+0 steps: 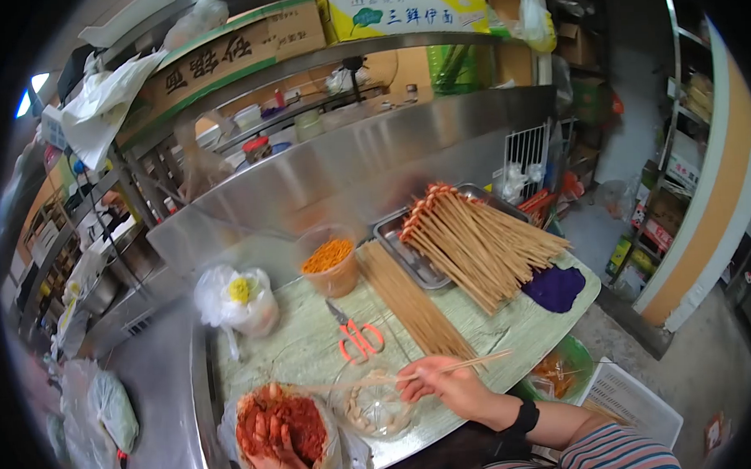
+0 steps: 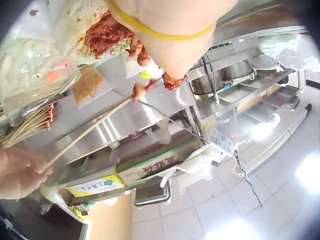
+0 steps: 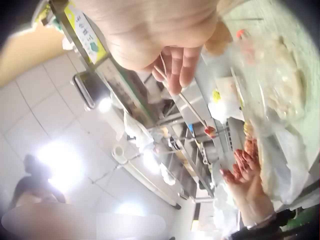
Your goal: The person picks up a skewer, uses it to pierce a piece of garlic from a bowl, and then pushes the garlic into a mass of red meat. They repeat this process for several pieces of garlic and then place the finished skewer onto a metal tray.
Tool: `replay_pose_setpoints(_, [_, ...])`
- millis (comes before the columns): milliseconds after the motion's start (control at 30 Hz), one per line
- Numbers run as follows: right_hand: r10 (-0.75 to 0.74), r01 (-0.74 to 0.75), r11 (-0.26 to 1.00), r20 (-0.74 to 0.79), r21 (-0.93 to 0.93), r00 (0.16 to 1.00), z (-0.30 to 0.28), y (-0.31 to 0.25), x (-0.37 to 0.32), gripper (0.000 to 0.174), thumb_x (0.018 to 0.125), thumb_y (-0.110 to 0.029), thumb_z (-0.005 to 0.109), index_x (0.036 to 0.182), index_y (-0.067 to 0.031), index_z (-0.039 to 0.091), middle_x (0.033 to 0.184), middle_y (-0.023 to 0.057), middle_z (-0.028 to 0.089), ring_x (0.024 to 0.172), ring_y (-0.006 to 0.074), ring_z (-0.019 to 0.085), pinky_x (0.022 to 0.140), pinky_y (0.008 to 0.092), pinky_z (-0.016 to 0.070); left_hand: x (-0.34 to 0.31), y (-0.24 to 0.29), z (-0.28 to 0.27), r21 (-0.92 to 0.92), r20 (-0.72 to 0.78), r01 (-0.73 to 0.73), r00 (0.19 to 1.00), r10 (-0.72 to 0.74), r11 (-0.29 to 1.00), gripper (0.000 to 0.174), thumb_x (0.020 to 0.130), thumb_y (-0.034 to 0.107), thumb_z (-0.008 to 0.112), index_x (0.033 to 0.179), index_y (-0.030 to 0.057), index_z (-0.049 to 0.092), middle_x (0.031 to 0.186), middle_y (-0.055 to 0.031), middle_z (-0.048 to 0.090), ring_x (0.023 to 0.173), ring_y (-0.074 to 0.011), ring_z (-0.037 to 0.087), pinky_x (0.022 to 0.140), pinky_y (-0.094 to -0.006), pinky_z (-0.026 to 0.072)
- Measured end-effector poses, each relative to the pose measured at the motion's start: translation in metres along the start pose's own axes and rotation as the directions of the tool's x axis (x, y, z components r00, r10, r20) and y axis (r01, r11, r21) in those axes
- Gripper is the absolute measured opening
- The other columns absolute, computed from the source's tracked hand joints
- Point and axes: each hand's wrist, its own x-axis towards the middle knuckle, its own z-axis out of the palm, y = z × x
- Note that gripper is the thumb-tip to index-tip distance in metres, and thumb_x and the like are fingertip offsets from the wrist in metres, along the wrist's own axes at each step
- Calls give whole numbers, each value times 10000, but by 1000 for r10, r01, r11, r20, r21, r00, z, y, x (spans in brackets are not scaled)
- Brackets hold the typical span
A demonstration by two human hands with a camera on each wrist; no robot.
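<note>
My right hand pinches a thin wooden skewer between thumb and fingers. At the skewer's far end sits a small red-coated piece, with a pale part showing in the left wrist view. My left hand is at the bag-lined container of red marinated mixture, its loosely bent fingers coated in red. The skewer's tip is close to those fingers and apart from them in the right wrist view. Between the hands stands a clear bowl with pale pieces in it.
Orange-handled scissors, a row of bare skewers and a tub of orange crumbs are on the table. Filled skewers lie over a metal tray. A white plastic bag stands at left, a purple cloth at right.
</note>
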Motion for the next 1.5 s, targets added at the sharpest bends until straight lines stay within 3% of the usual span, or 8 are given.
replay_pose_setpoints(233, [-375,454,889,-484,55,791,-95,-58,78,358,948,-234,422,1221,-7,469,1174,165,562,1077,222,546,904,350,439,-8,22,24,131,5,62,998,-63,989,444,953,362,326,1306,121,445,1257,-138,531,1107,-332,523,933,-464,436])
replay_pose_setpoints(500, [-290,506,860,-748,71,597,-178,-44,184,484,927,-328,469,1285,-9,404,1291,153,476,1181,238,467,974,355,378,-6,23,23,164,-28,93,996,-90,982,453,958,344,312,1314,91,432,1247,-142,538,1080,-325,547,896,-439,459])
replay_pose_setpoints(767, [-29,209,944,-565,256,824,-134,-36,148,165,870,-160,580,952,-20,606,820,72,633,679,136,562,600,265,472,-9,20,14,177,22,78,996,-83,981,474,953,361,356,1333,85,412,1251,-141,537,1061,-307,565,871,-427,471])
replay_pose_setpoints(833, [-10,-60,966,-268,-251,963,-119,-29,148,133,868,-145,586,911,-26,628,778,41,639,617,110,556,548,250,460,-2,6,-2,88,65,37,997,-43,995,434,940,260,487,1344,137,383,1296,-109,504,1100,-216,535,858,-336,460])
replay_pose_setpoints(900, [-26,-112,849,-253,-516,967,-114,-9,158,120,836,-105,583,847,-10,654,775,93,663,631,188,615,554,309,493,-2,4,-4,105,22,37,999,-39,994,430,937,263,493,1336,135,397,1299,-105,503,1063,-212,552,831,-328,475])
replay_pose_setpoints(967, [-163,-145,-304,-99,-941,982,-110,7,165,164,780,-132,612,836,15,658,810,178,655,708,296,641,610,384,512,0,3,-4,54,34,64,997,-66,996,428,933,266,502,1328,130,410,1290,-102,514,1022,-206,569,779,-303,488])
replay_pose_setpoints(1367, [-139,-141,-259,-108,-956,984,-99,-19,171,138,738,-73,572,750,49,636,733,232,641,688,327,656,610,403,522,0,3,-5,45,5,74,997,-75,996,412,915,234,544,1297,123,437,1250,-103,545,962,-199,585,752,-306,496])
replay_pose_setpoints(1500, [90,-321,583,-334,-746,938,-95,-49,161,127,835,-140,521,867,-17,519,662,90,607,499,170,629,402,266,488,-1,7,2,48,17,70,997,-71,996,397,922,217,529,1292,108,437,1247,-96,547,990,-197,580,773,-319,493])
